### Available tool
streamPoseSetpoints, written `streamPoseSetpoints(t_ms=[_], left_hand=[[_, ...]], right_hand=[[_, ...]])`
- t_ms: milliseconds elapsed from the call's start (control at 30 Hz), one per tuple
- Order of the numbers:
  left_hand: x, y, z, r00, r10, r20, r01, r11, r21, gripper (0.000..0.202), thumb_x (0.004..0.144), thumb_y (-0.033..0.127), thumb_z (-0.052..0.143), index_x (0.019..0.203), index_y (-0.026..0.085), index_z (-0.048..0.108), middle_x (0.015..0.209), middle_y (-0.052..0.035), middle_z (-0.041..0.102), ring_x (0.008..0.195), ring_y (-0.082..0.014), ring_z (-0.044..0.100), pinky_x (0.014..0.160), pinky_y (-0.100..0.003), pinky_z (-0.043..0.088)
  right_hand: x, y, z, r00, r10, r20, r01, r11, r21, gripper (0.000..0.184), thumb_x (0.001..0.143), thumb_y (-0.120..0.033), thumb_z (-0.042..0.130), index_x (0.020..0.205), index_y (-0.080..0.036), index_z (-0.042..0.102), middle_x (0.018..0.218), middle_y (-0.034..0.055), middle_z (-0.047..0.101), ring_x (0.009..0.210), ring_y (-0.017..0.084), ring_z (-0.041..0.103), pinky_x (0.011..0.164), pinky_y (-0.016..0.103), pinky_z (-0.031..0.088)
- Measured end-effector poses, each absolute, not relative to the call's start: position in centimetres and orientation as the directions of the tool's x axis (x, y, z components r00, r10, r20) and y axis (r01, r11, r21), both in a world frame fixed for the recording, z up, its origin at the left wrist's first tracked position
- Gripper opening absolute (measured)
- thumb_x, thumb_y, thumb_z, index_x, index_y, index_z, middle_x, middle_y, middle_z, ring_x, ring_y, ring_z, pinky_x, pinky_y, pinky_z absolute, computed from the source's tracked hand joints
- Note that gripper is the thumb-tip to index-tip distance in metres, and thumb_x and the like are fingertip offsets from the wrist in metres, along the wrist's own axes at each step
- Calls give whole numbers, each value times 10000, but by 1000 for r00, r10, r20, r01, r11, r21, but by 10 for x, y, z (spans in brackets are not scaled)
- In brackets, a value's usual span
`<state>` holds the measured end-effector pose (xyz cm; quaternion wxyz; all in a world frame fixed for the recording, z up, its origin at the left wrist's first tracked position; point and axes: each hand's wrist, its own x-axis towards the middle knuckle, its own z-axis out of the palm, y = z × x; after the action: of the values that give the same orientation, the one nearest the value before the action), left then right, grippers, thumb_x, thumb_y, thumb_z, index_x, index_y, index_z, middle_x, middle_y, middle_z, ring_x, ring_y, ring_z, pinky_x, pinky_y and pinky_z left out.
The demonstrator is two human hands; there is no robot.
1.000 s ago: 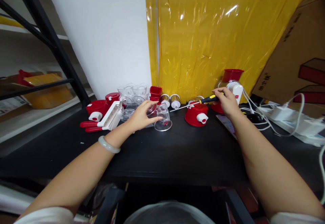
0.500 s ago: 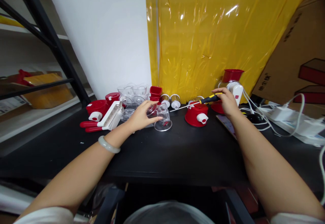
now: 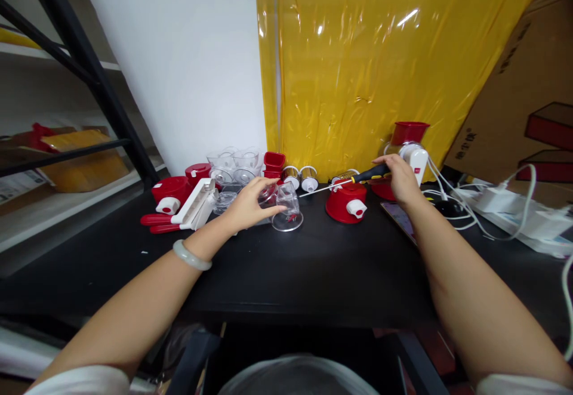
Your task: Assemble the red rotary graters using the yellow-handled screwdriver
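My left hand point(image 3: 253, 204) is closed around a clear plastic part point(image 3: 286, 201) with a round rim, resting on the black table. A screwdriver point(image 3: 369, 174) with a black and yellow handle is gripped in my right hand point(image 3: 403, 181). Its long shaft points left, and the tip lies close to the clear part; whether they touch I cannot tell. Below the shaft stands a red base point(image 3: 344, 206) with a white knob. Behind my left hand are several more clear plastic parts point(image 3: 233, 159) and red hoppers point(image 3: 274, 163).
Metal drum cutters point(image 3: 308, 178) lie near the yellow wrapped panel point(image 3: 358, 73). On the left are white handles with red grips point(image 3: 163, 222) and another red base point(image 3: 172, 189). An assembled red-and-white grater point(image 3: 414, 156), a phone point(image 3: 397, 219) and a power strip point(image 3: 528, 222) with cables are on the right.
My right hand shows a slight shift on the screwdriver handle, with less of its yellow part showing. My left hand and the clear part stay where they were.
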<state>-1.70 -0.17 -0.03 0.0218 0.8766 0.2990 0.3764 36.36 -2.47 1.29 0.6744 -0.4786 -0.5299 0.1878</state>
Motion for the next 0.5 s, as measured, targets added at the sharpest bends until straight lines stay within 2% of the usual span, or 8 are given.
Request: streamPoseSetpoints(t_ms=[100,233,333,400,500], left_hand=[[-17,-1,0,537,542,647,506,-820,267,598,801,482,742,1306,234,540,1281,-100,595,1207,-269,577,1062,-477,456],[-17,-2,-1,533,548,645,505,-817,277,594,801,483,741,1305,240,541,1280,-98,595,1211,-271,576,1061,-481,454],[-17,-2,-1,533,549,644,508,-816,275,596,801,486,741,1306,241,539,1284,-98,593,1213,-268,575,1067,-479,451],[-17,-1,-1,533,547,646,507,-817,273,599,801,489,739,1309,244,536,1287,-98,591,1212,-267,576,1068,-480,449],[-17,-1,-1,533,545,646,509,-818,270,598,802,496,736,1308,249,536,1284,-97,594,1209,-272,576,1062,-489,453]], right_hand=[[364,-23,13,368,776,513,212,467,-859,132,733,-300,578,833,-244,644,889,36,584,799,203,604,514,309,578],[361,-25,15,378,777,504,226,451,-863,181,677,-240,601,855,-241,640,853,18,585,712,172,595,508,287,561],[360,-27,15,386,771,507,298,416,-859,146,742,-317,641,861,-237,615,728,0,587,521,137,543,419,265,476],[361,-28,14,386,776,498,342,381,-859,188,791,-403,645,876,-242,594,600,-24,552,421,132,495,371,254,398],[362,-28,12,380,780,497,371,364,-854,255,820,-491,630,889,-250,584,524,-39,513,388,144,485,365,258,367]])
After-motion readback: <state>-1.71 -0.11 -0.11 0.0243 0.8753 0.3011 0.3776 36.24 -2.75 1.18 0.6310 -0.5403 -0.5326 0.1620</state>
